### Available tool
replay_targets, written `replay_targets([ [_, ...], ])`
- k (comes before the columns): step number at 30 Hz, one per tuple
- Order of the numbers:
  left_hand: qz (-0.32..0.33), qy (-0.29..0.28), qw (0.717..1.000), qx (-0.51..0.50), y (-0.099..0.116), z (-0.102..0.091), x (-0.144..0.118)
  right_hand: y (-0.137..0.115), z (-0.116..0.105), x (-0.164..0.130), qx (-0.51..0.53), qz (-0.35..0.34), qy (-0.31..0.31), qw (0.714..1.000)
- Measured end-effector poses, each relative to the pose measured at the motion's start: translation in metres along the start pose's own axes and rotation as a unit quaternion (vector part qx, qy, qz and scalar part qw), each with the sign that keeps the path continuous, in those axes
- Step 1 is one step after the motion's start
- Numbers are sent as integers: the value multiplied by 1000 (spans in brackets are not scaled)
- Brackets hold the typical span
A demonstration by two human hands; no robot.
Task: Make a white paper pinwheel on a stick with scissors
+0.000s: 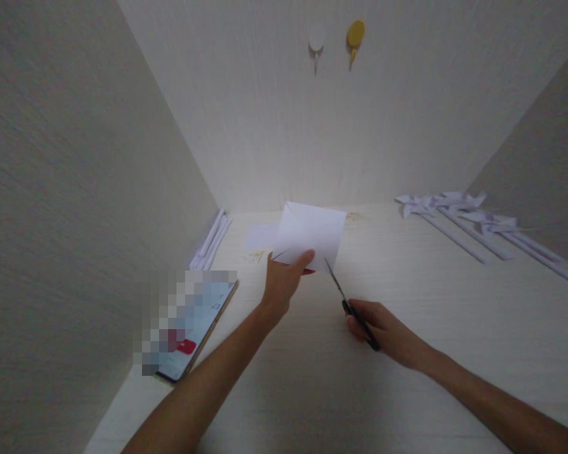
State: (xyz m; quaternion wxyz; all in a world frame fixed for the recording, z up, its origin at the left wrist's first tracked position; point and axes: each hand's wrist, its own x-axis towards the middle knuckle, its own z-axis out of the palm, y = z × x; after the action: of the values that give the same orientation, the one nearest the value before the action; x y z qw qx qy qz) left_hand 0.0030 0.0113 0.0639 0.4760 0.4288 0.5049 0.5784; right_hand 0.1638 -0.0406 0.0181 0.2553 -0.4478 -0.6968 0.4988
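Observation:
My left hand (pixel 284 282) grips a square sheet of white paper (pixel 310 230) by its near edge, thumb on top. Short slits run inward from the paper's two left corners. Something small and red peeks out beneath the sheet by my fingers. In my right hand (pixel 373 328) is a pair of scissors (pixel 339 287) with black handles, fingers wrapped round them. The scissor tips meet the paper near its lower right corner; whether they are cutting in cannot be made out.
A phone (pixel 203 328), partly pixelated, leans at the left. Rolled paper sticks (pixel 213 239) lie behind it, near another white sheet (pixel 260 236). Several paper pinwheels (pixel 421 205) on sticks lie at the right. A white hook (pixel 316 39) and yellow hook (pixel 356 34) are on the back wall.

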Motion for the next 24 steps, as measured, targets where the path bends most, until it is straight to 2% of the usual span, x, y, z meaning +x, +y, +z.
replay_targets([
  [24,0,-6,1000,6,1,-1,1,6,1,0,-29,16,13,999],
])
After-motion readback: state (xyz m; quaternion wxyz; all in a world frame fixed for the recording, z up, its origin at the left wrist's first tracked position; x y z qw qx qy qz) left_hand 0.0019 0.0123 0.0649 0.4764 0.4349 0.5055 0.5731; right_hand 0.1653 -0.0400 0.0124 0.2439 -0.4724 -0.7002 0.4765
